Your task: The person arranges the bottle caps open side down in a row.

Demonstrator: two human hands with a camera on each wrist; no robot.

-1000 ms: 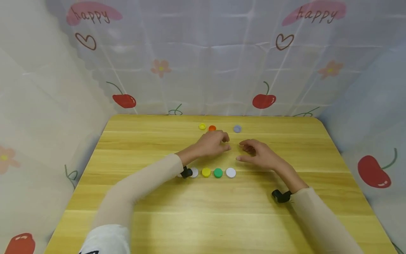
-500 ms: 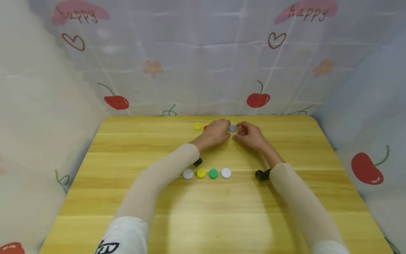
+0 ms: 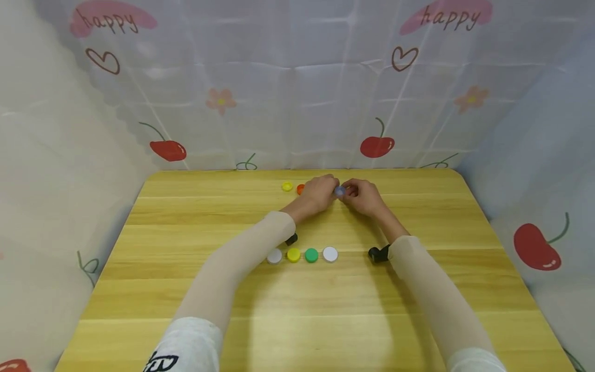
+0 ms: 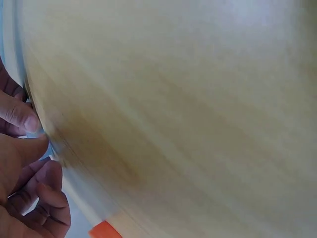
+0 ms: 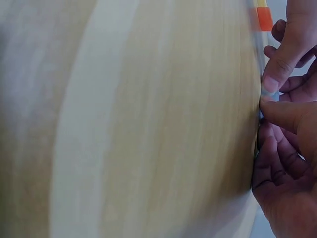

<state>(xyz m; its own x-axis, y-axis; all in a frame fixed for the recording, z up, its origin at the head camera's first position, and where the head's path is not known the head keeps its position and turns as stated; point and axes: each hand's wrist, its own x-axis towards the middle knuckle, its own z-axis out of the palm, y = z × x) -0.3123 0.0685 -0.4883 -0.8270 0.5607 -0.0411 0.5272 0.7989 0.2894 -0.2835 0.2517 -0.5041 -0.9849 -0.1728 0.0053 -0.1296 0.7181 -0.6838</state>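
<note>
A small round bluish-purple cap [image 3: 340, 191] is at the back of the table, between my two hands. My left hand [image 3: 317, 194] grips its left edge with thumb and fingers. From the right, my right hand [image 3: 365, 198] pinches the same cap. In the left wrist view the two thumbs meet at a sliver of pale blue, most of the cap being hidden by fingers. The right wrist view also shows the right hand [image 5: 292, 158] and left hand [image 5: 292, 54] close together. Just left of my left hand lies an orange-red cap [image 3: 301, 189], partly covered.
A yellow cap [image 3: 287, 186] lies at the back left. Nearer me runs a row: a greyish cap [image 3: 274, 256], another yellow cap [image 3: 294, 255], a green cap [image 3: 311, 255] and a white cap [image 3: 330, 254]. The wooden table [image 3: 325, 330] ends at a patterned curtain [image 3: 288, 103].
Both hands have moved to the back of the table and closed in on the bluish-purple cap, which they now hold; it has shifted slightly towards me. The other caps stay put.
</note>
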